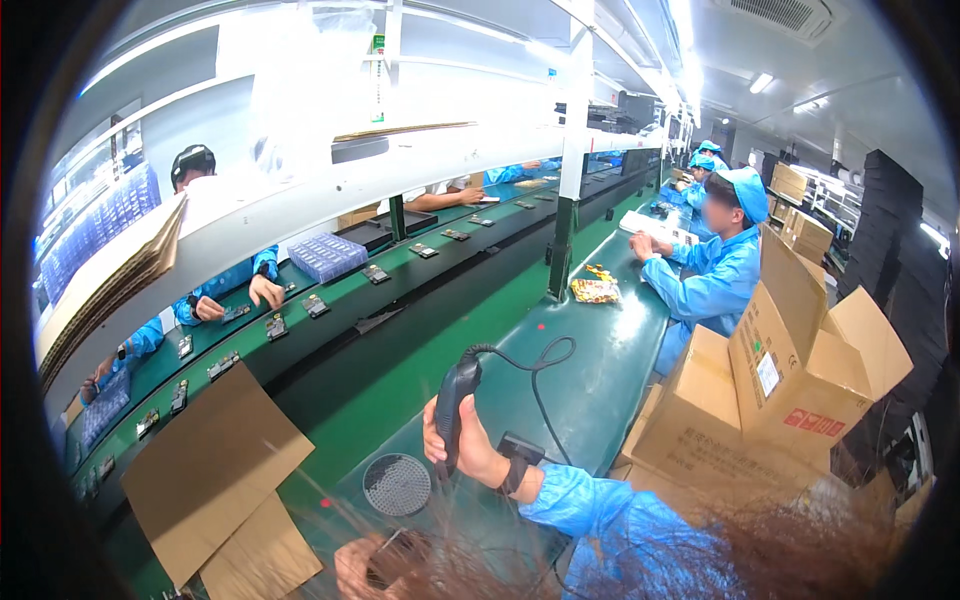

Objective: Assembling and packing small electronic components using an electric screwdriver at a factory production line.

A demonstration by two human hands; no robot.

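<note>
My right hand is closed around the handle of a black corded handheld scanner, held upright above the green bench. Its cable loops from the top onto the bench. A dark band circles my right wrist, below a blue sleeve. Low in the picture, my left hand is partly covered by blurred strands of hair, so its fingers cannot be made out. A dark band or object shows beside it. Between my hands lies a round grey perforated disc.
Brown cardboard sheets lie at left. Beyond runs a green conveyor with several small circuit-board assemblies. Open cartons crowd the right side. A co-worker in blue sits farther along, near a yellow packet. A post rises between bench and conveyor.
</note>
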